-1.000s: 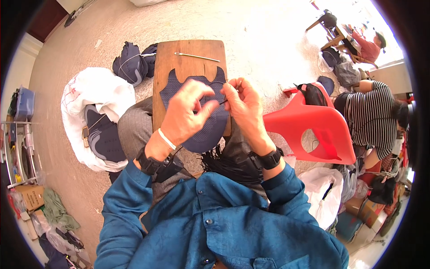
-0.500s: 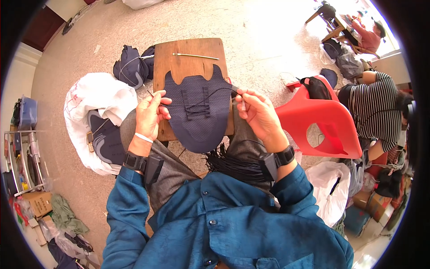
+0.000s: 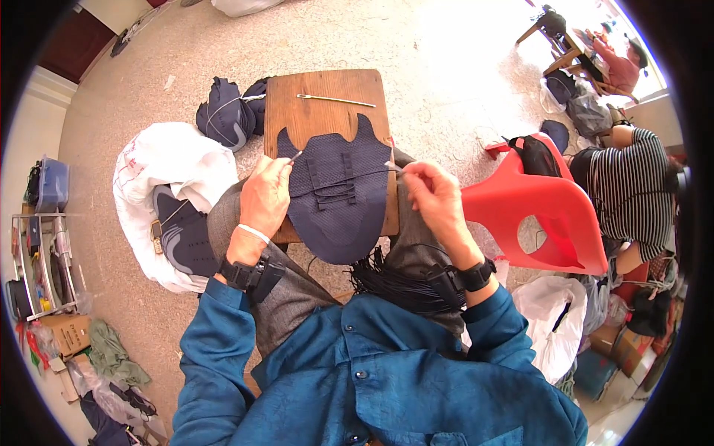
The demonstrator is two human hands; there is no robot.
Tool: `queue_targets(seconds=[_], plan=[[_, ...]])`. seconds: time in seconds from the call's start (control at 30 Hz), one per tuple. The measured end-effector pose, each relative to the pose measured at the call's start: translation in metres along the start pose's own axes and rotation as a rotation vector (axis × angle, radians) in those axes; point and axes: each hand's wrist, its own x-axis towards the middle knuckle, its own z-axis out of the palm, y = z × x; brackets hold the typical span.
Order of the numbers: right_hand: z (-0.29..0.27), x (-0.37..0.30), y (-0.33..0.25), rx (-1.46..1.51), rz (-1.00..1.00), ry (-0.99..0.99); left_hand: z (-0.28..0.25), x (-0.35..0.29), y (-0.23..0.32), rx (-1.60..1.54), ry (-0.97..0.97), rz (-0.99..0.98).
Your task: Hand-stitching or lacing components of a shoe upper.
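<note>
A flat navy knit shoe upper lies over the near part of a small wooden stool between my knees. Thin black lace zigzags between its two eyelet strips. My left hand is closed at the upper's left edge, pinching a thin pointed piece whose tip shows past the fingers; I cannot tell if it is a lace end or a needle. On the right side, my right hand pinches the lace, which runs across the upper toward the left. A large metal needle rests on the stool's far part.
A bundle of black laces lies over my right thigh. To the left stands a white sack with more uppers, beside a tied bundle of uppers. A red plastic chair is at the right, near a person in a striped top.
My left hand has moved right and in over the upper's edge, turning its back up. The right hand has lowered slightly, and the lace between them now lies straighter and lower.
</note>
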Motion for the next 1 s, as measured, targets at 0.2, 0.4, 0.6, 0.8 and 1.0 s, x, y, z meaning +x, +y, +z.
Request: queue_targets(seconds=[0.2,0.4,0.6,0.8,1.0], plan=[[0.022,0.007,-0.004,0.156,-0.205,-0.209,-0.005,-0.005,0.016,0.069,-0.122,0.037],[0.033,0.020,0.022,-0.621,-0.553,-0.053,0.011,-0.007,0.036,0.165,-0.081,0.189],[0.035,0.022,0.025,-0.918,-0.695,0.016,0.034,-0.013,0.049,0.031,-0.043,0.163],[0.028,0.022,0.023,-1.021,-0.638,-0.039,0.046,-0.017,0.045,-0.062,-0.059,0.144],[0.024,0.025,0.021,-1.016,-0.623,-0.104,0.054,-0.012,0.051,-0.009,-0.030,0.162]])
